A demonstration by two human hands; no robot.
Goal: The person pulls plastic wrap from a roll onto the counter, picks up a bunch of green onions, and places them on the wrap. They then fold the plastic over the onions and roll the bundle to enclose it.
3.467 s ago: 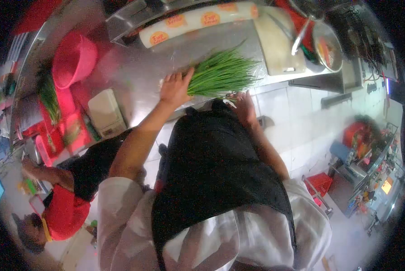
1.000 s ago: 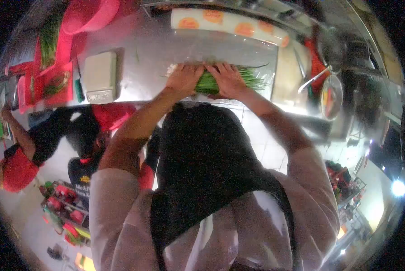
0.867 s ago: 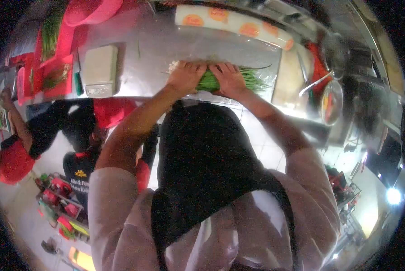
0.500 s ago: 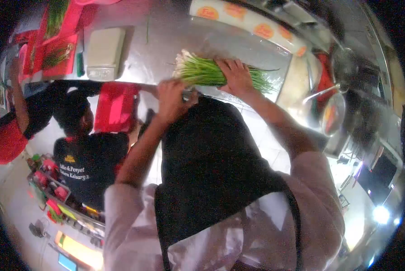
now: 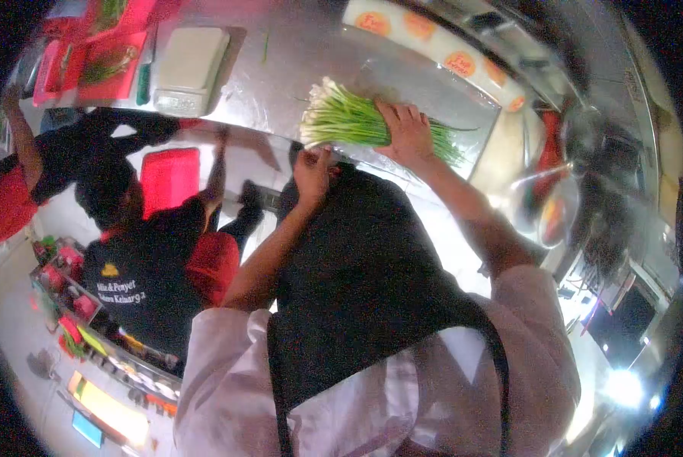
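Note:
A thick bunch of spring onions lies on the metal table, white ends to the left and green tips to the right. Across its green stalks my right hand presses and grips. My left hand is closed at the table's near edge, just below the white ends; whatever its fingers pinch is too small and blurred to tell.
On the metal table stand a scale and pink trays at left, and a printed white roll behind. A pan is at right. Two people work at left, one near a red crate.
My left hand has moved right, closer under the white ends. My right hand still grips the bunch. The person at left has turned and leaned, and the red crate beside them sits lower and farther left.

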